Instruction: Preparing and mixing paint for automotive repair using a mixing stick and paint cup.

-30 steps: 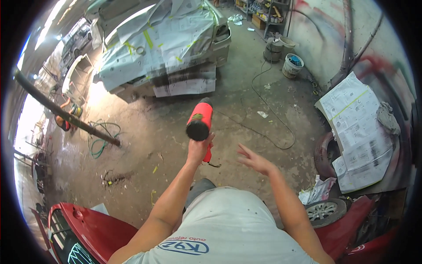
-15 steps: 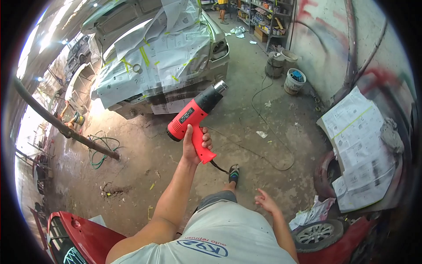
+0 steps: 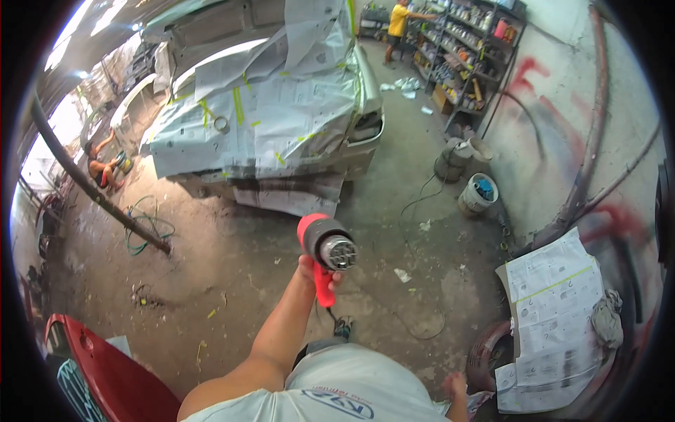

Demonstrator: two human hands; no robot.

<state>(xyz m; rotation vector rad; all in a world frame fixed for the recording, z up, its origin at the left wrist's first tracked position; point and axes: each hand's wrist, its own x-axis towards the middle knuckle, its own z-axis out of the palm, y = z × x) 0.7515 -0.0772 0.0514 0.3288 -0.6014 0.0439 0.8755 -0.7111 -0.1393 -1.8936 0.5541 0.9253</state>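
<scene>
At the near edge, the front of a light printed shirt (image 3: pixel 358 383) is seen from above, with a sandalled foot (image 3: pixel 342 328) just beyond it. The right hand (image 3: pixel 455 384) is held low at the near right, blurred; whether its fingers are open or closed cannot be told. A red car panel (image 3: pixel 105 359) is placed at the near left. Over the middle of the floor, a red and black heat gun (image 3: pixel 322 239) is held up by the left hand (image 3: pixel 307 269), whose fingers are wrapped around the handle; its round metal nozzle is turned toward the viewer and a little to the right. A dark cord is seen leaving the base of the handle. At the right, a tyre (image 3: pixel 485 359) is partly covered by a panel masked with printed paper (image 3: pixel 555 316), on which a crumpled grey cloth (image 3: pixel 607 320) is laid. At the left, a green hose (image 3: pixel 150 226) is coiled by the foot of a slanting pole (image 3: pixel 98 193). Farther off, a white bucket (image 3: pixel 472 204) holding something blue is set on the right, and a car (image 3: pixel 260 133) is draped in taped paper left of centre. At the far right, crowded shelves (image 3: pixel 467 63) are being reached toward by a person in yellow (image 3: pixel 399 24).
</scene>
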